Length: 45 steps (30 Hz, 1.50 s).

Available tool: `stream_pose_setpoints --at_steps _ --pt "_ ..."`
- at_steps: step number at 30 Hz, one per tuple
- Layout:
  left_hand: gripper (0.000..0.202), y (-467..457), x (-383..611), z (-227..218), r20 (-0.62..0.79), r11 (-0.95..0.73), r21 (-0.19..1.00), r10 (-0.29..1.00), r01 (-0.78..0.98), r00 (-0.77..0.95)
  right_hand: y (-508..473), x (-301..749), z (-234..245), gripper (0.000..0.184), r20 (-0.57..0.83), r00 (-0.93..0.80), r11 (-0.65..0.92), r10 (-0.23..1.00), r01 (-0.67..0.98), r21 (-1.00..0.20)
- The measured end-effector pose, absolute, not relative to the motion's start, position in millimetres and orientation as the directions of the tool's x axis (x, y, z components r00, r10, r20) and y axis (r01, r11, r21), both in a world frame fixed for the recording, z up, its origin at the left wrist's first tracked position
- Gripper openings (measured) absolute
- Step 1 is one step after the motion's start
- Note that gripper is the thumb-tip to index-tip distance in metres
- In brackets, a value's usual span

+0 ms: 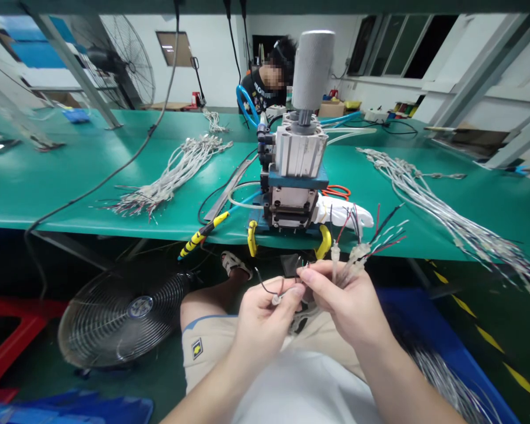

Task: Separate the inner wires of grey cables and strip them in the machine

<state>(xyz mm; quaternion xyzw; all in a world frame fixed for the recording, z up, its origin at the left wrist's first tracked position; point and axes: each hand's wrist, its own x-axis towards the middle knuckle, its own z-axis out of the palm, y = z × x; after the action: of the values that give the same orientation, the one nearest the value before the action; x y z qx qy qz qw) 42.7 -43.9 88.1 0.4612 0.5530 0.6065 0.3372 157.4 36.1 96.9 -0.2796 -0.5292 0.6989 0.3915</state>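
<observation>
My left hand (265,318) pinches one thin cable (269,291) with a small pale connector, just below the bench edge over my lap. My right hand (342,297) is closed around a bundle of pale cables (362,250) whose red, black and coloured wire ends fan up to the right; its fingertips also touch the single cable held by the left hand. Directly ahead on the green bench (70,194) stands a small pneumatic press machine (295,176) with a grey cylinder on top.
Piles of pale cable harnesses lie left (172,174) and right (446,212) of the machine. A floor fan (123,312) lies under the bench at left. Another person (269,79) sits behind the bench. A blue bin (446,365) with cables is at my right.
</observation>
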Motion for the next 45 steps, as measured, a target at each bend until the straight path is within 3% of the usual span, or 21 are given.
stream_pose_setpoints --at_steps 3,9,13,21,26,30,35,42,45 --pt "0.039 -44.9 42.3 90.0 0.146 -0.143 0.989 0.93 0.035 -0.339 36.3 158.1 97.7 0.017 -0.061 -0.605 -0.289 0.794 -0.288 -0.913" --pt "0.046 -48.9 42.6 90.4 -0.044 -0.011 0.964 0.979 -0.267 -0.2 36.5 162.0 92.7 0.02 -0.11 -0.845 -0.568 0.524 -0.25 -0.784" --pt "0.049 -51.6 43.4 87.6 -0.084 0.032 0.948 0.985 -0.317 -0.153 33.0 160.8 95.7 0.023 -0.127 -0.823 -0.599 0.553 -0.287 -0.748" --pt "0.046 -53.6 43.7 84.4 -0.039 -0.012 0.956 0.985 -0.295 -0.166 28.8 158.0 107.5 0.023 -0.106 -0.642 -0.441 0.759 -0.388 -0.81" --pt "0.045 -53.8 42.7 82.7 -0.042 -0.009 0.964 0.981 -0.265 -0.187 28.7 158.4 107.5 0.015 -0.074 -0.616 -0.393 0.784 -0.401 -0.827" --pt "0.044 -53.2 42.2 81.9 -0.056 0.008 0.976 0.975 -0.218 -0.215 28.1 159.7 106.0 0.007 0.015 -0.564 -0.244 0.826 -0.381 -0.892" --pt "0.044 -52.8 44.5 81.5 0.038 -0.072 0.99 0.962 -0.119 -0.27 26.3 159.6 104.3 0.008 0.074 -0.568 -0.183 0.819 -0.383 -0.906" --pt "0.021 -52.5 46.1 81.6 0.132 -0.16 0.986 0.93 -0.055 -0.342 26.5 159.6 101.1 0.007 0.075 -0.51 -0.146 0.857 -0.38 -0.913" --pt "0.017 -49.5 38.8 85.2 0.185 -0.244 0.966 0.888 -0.09 -0.421 25.3 160.7 93.9 0.019 0.041 -0.507 -0.158 0.861 -0.343 -0.926"
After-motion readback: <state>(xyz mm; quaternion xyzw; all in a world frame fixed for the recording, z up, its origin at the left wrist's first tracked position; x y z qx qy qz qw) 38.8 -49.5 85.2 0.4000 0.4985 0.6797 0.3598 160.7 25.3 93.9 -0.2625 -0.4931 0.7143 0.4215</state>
